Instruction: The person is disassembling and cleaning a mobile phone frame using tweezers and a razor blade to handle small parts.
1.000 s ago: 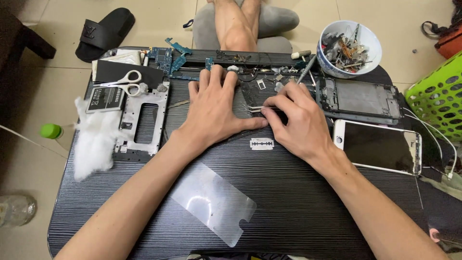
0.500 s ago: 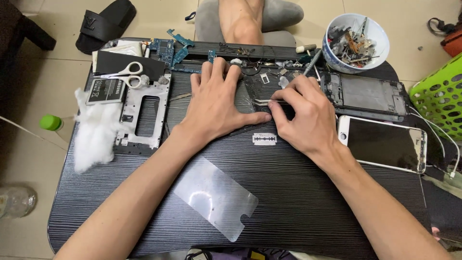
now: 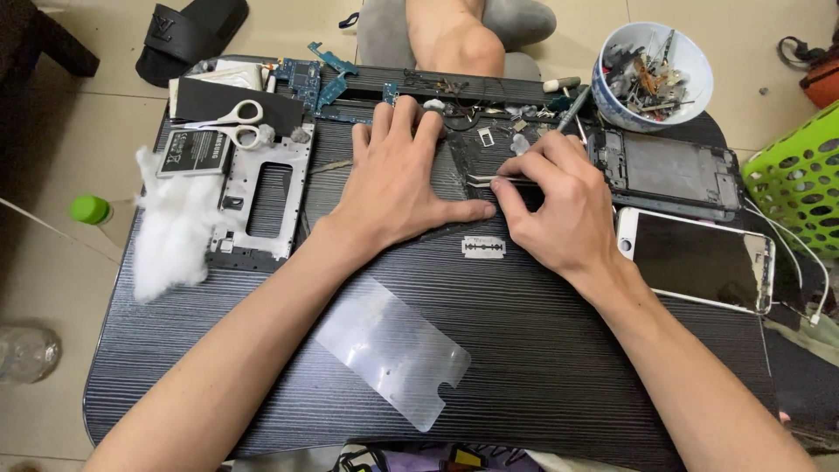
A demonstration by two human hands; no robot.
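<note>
Both forearms bare to edge of frame, no sleeves visible. Left hand (image 3: pixel 398 188): no ring, no watch, no glove; nails short, plain. Right hand (image 3: pixel 559 214): same, no rings or bands, wrist bare, knuckles and tendons show clearly. Bare knee (image 3: pixel 454 35) at top of frame, w/ grey shorts (image 3: pixel 524 17) bunched around it. No tattoos or markings seen on arms.
</note>
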